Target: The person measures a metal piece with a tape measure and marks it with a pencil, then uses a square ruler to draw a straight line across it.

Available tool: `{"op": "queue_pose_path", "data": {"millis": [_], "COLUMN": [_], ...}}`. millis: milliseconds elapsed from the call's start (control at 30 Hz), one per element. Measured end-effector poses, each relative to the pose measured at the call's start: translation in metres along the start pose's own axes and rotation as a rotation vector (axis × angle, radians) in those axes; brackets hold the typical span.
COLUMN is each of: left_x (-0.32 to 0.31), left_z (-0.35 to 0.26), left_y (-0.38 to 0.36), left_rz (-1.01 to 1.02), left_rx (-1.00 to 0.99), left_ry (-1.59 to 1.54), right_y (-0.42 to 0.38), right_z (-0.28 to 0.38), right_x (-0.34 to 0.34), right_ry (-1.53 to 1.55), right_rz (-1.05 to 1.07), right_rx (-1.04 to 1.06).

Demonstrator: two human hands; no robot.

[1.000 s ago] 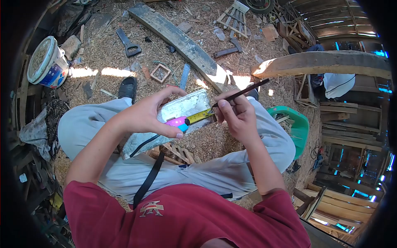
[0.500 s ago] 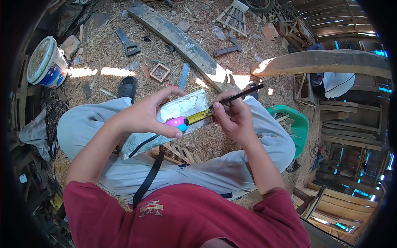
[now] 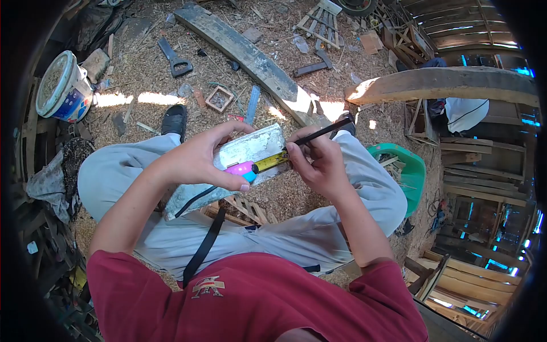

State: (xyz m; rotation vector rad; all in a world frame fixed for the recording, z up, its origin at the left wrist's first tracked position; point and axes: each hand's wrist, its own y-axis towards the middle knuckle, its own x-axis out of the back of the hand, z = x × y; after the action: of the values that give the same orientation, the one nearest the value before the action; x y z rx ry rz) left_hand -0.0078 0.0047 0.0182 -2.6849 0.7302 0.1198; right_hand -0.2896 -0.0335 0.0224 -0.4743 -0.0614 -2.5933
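Note:
My left hand is closed around a pink and blue tape measure, its thumb along the case and its fingers behind a board with worn white paint. A short length of yellow blade runs out over the board toward its right end. A black cord trails from the tape measure. Right at the blade's end is my right hand, pinching a long dark pencil that points up and to the right. The right fingertips partly hide the blade's tip.
A long timber lies across the shavings-covered floor ahead. Around it are a handsaw, a hammer, a small wooden box and a blue ruler. A bucket stands left, a green basin right.
My right hand has shifted slightly left, closer to the board's end, and the pencil has moved with it. My left hand and the tape measure have hardly moved.

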Motion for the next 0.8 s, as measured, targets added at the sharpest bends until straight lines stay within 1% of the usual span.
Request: {"op": "queue_pose_path", "data": {"millis": [233,533,633,733,800], "left_x": [0.0,0.0007,0.0015,0.0017,0.0016], "left_z": [0.0007,0.0029,-0.0012,-0.0025,-0.0013], "left_y": [-0.0004,-0.0001,-0.0005,-0.0002,-0.0002], "left_rz": [0.003,0.011,0.02,0.029,0.021], "left_rx": [0.011,-0.003,0.062,0.057,0.054], "left_ry": [-0.003,0.012,-0.013,0.008,-0.002], "right_y": [-0.0004,0.0003,0.0006,0.0007,0.0013], "right_z": [0.0016,0.0022,0.0047,0.0073,0.0071], "right_x": [0.0,0.0014,0.0005,0.0022,0.0025], "right_ry": [0.021,-0.028,-0.025,-0.037,-0.062], "right_rz": [0.013,0.047,0.036,0.057,0.062], "right_rx": [-0.041,-0.03,-0.022,-0.054,-0.022]}}
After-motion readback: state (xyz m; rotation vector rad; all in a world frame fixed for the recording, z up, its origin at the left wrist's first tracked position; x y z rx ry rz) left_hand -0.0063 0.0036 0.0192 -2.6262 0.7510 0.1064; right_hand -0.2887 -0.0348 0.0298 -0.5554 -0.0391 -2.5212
